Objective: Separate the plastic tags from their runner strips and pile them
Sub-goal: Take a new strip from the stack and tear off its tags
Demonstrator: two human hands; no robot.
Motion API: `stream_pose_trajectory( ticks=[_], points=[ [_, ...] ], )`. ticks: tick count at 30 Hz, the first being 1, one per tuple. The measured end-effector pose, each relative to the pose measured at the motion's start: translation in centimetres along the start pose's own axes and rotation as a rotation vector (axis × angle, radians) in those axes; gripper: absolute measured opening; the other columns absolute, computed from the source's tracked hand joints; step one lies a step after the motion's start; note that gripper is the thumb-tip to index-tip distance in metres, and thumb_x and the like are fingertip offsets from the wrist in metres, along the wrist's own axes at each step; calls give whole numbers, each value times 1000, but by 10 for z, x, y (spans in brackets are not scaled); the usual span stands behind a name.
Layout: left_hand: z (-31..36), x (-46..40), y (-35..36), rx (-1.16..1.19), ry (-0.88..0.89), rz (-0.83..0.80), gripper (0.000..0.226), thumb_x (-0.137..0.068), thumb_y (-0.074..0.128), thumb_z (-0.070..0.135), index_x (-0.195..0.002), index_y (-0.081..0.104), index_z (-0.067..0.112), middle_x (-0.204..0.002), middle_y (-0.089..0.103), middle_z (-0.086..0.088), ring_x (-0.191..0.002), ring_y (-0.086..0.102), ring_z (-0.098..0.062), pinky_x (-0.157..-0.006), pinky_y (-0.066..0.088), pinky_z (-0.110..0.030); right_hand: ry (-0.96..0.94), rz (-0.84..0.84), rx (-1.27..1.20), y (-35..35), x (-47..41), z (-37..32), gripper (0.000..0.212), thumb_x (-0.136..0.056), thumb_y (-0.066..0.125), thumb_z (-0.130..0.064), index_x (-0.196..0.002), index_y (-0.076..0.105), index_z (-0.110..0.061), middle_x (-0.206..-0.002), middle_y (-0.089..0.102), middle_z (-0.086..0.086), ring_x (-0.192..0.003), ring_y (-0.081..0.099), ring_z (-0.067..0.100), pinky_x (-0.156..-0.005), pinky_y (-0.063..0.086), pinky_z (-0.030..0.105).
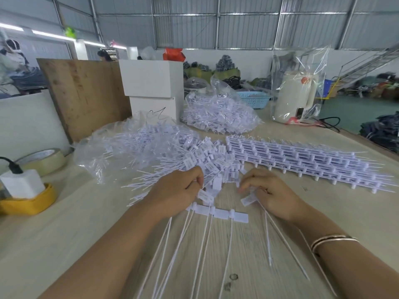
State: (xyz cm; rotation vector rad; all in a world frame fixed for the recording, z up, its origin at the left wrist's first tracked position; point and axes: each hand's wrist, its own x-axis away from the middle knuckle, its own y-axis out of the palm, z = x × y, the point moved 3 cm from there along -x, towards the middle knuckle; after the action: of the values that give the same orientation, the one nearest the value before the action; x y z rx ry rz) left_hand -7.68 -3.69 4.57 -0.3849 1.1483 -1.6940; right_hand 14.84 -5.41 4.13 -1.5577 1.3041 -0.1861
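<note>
big loose pile (194, 160) done, but a stack of strips (302, 162) left. left hand (174, 195) fingers pinch a strip (218, 213), right hand (269, 190) pinches a tag (248, 199).

White tags (207, 160) everywhere, faint grey print on their flags, and white strips (302, 160) stacked beside them. Pale wood-grain table (248, 244) underneath. There's a yellow tape roll (28, 203), a beige tape roll (46, 161), a light-blue lattice basket (254, 99), white boxes (151, 78), a brown plywood board (84, 93), and gold-and-dark bangles (332, 240) on the wrist.
</note>
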Motion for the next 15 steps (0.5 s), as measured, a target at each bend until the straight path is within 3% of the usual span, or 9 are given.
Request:
stream_pose_trajectory(
  ticks=[3, 6, 10, 12, 15],
  points=[
    [9, -2, 9, 2, 36, -24, 13, -93, 39, 16, -91, 41, 29, -55, 47, 7, -49, 39, -10, -51, 31, -30, -165, -27, 27, 16, -2, -31, 23, -81, 62, -12, -103, 67, -10, -97, 64, 2, -87, 58, 16, -78, 44, 30],
    [16, -2, 15, 74, 70, -45, 15, -90, 42, 10, -91, 39, 25, -58, 47, 3, -52, 40, -14, -55, 34, -34, -140, -103, 120, 36, -5, -44, 44, -79, 70, -37, -116, 54, -19, -105, 62, -9, -93, 53, 3, -84, 37, 27],
    [19, -1, 13, 374, -16, -50, 21, -91, 47, 5, -87, 42, 25, -59, 58, 1, -53, 54, -11, -60, 42, -30, -118, -4, 121, 33, -4, -41, 31, -82, 69, -25, -109, 58, -13, -76, 53, -15, -70, 50, 7, -73, 28, 20],
    [18, -2, 12, 505, -60, -72, 13, -93, 50, 11, -88, 48, 22, -62, 65, 2, -57, 61, -12, -65, 45, -29, -104, 102, 96, 25, -3, -39, 21, -82, 68, -17, -101, 63, -10, -74, 57, -10, -68, 54, 11, -71, 32, 20],
    [12, -4, 9, 380, -43, -37, 13, -94, 51, 26, -83, 58, 26, -63, 66, 11, -56, 59, -5, -57, 45, -20, -122, 220, 137, 19, -3, -38, 16, -77, 68, -16, -92, 66, -11, -73, 50, -14, -72, 49, 6, -67, 31, 15]
  ],
)
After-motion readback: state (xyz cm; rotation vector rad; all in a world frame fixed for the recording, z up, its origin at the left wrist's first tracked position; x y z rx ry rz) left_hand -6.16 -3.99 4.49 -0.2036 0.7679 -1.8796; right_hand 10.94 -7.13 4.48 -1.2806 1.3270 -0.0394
